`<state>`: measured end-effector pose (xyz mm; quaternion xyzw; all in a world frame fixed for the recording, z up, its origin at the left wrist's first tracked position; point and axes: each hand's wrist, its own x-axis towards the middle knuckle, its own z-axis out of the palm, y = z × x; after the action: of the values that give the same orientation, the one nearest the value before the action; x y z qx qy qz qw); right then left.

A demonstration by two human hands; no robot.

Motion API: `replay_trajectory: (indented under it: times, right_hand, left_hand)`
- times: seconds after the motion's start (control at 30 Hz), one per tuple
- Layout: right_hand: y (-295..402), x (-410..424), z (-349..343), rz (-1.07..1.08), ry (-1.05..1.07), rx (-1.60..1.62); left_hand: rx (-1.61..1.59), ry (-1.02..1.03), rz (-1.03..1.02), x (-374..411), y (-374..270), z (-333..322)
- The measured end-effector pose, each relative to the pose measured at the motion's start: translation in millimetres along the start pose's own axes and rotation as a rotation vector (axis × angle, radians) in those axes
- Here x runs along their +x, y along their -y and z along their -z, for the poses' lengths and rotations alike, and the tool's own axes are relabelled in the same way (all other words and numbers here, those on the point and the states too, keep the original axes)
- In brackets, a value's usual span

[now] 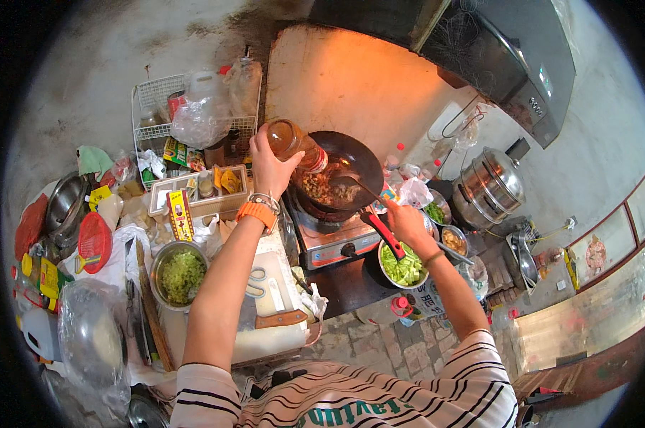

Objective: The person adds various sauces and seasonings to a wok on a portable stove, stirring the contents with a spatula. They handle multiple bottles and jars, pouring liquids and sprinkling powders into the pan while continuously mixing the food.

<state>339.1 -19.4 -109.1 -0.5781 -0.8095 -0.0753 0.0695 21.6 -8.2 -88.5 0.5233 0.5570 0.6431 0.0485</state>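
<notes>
My left hand grips a brown glass bottle, tilted so that its labelled neck end points down into a black wok. Chopped, reddish-brown food lies in the wok. My right hand is closed around the long handle of a cooking spatula, whose head rests among the food. Beneath that hand the wok's red and black handle sticks out towards me. The wok sits on a portable gas stove with a black knob.
Cut green vegetables fill a pot right of the stove; chopped greens fill a steel bowl on the left. A wooden-handled cleaver lies on a white cutting board. A stacked steamer stands right, below a range hood.
</notes>
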Motion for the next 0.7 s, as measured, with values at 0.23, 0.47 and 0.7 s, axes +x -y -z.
replay_trajectory:
  times: [0.23, 0.47, 0.7]
  right_hand:
    - [8, -42, 40, 0.127, 0.067, -0.044]
    - [9, 44, -14, 0.0, -0.187, 0.119]
    - [28, 60, -61, 0.068, -0.047, 0.008]
  left_hand:
    - [0.02, -0.007, -0.001, 2, 4, -6]
    - [0.026, -0.004, -0.031, 1, 3, -2]
    - [0.034, -0.033, -0.033, 2, 12, -1]
